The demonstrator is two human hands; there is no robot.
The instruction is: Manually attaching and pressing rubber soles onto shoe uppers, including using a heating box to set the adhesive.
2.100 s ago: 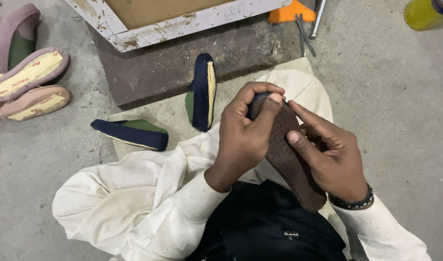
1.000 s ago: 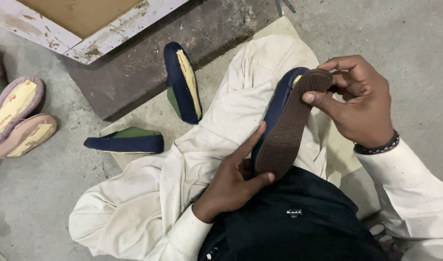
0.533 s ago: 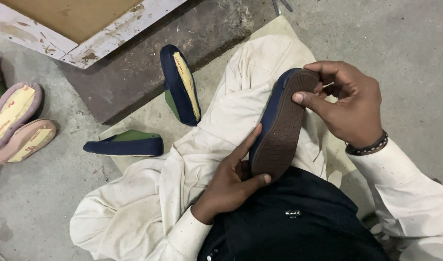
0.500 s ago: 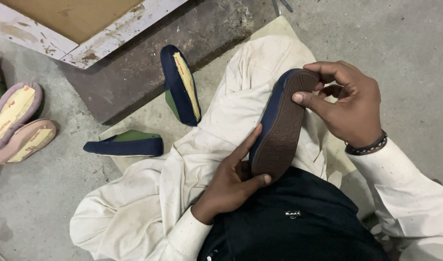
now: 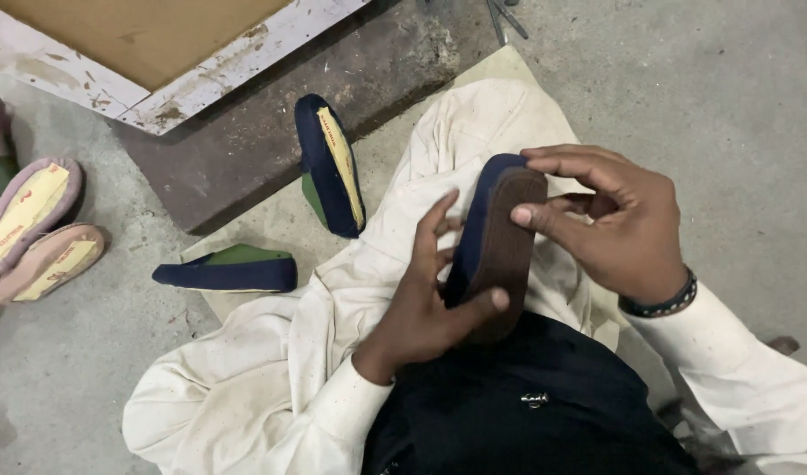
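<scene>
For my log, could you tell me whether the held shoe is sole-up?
Sole-up: the shoe shows its brown sole, left hand and right hand gripping it.

One view only, from a camera worn on the person's head. It looks steeply down over the chest onto the lap, close in: the left hand [image 5: 425, 303] and right hand [image 5: 619, 224] with the shoe [image 5: 496, 242] fill the middle. The far edge of the frame reaches the concrete floor [image 5: 729, 97] and a board [image 5: 148, 35] ahead of the knees. No second view, so no overlap.
</scene>
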